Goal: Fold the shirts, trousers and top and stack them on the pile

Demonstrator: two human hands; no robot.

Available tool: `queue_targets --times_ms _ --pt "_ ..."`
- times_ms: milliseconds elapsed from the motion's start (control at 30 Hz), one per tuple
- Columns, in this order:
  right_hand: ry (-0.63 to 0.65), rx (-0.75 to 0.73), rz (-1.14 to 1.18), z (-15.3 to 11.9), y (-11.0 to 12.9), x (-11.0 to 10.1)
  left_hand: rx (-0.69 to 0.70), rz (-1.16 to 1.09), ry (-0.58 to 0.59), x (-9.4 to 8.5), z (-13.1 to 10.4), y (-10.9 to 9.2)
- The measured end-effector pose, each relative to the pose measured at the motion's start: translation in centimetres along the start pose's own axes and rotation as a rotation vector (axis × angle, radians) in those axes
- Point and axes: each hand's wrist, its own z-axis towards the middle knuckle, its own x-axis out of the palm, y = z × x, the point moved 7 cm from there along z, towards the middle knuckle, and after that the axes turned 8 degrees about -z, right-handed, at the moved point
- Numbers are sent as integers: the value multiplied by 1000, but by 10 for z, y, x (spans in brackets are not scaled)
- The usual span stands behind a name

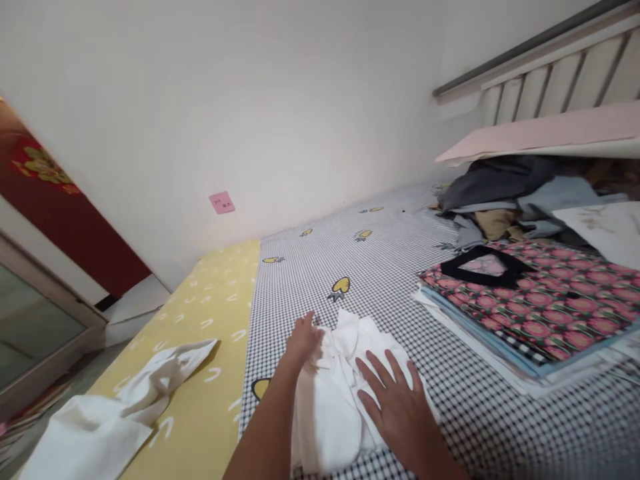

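Head view: right fingers [395, 367] wide on white cloth [343, 400]; left fingers [301, 328] partly hidden, grip unclear.

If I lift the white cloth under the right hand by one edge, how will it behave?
Probably floppy: the white cloth lies in soft, wrinkled folds. Its overlapping layers may slip apart without the right hand on top, since no fastening shows. It seems light for its spread, as the layers look thin.

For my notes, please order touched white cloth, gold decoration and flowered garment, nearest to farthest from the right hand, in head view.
1. White cloth, under the right hand
2. Flowered garment, to the right
3. Gold decoration, far left
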Motion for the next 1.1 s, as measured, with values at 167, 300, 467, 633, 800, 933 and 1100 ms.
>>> queue_targets --times_ms 167,300,467,633,800,933,1100 --pt "56 16 17 2 0 -2 68 84 36 4 7 -15" --pt "53 20 30 4 2 -9 250 83 -20 -26 -12 -57" --pt "49 40 42 6 5 -17 482 64 -44 -46 -88 -93" --pt "60 55 27 8 7 -23 307 -84 60 -15 -168 -49" --pt "68 47 -20 7 8 -24 150 -362 35 21 -208 -9" --pt "88 47 -36 7 11 -26 110 -507 -68 36 -214 1" --pt "170 189 217 19 -4 -29 131 -612 -167 31 -215 0"
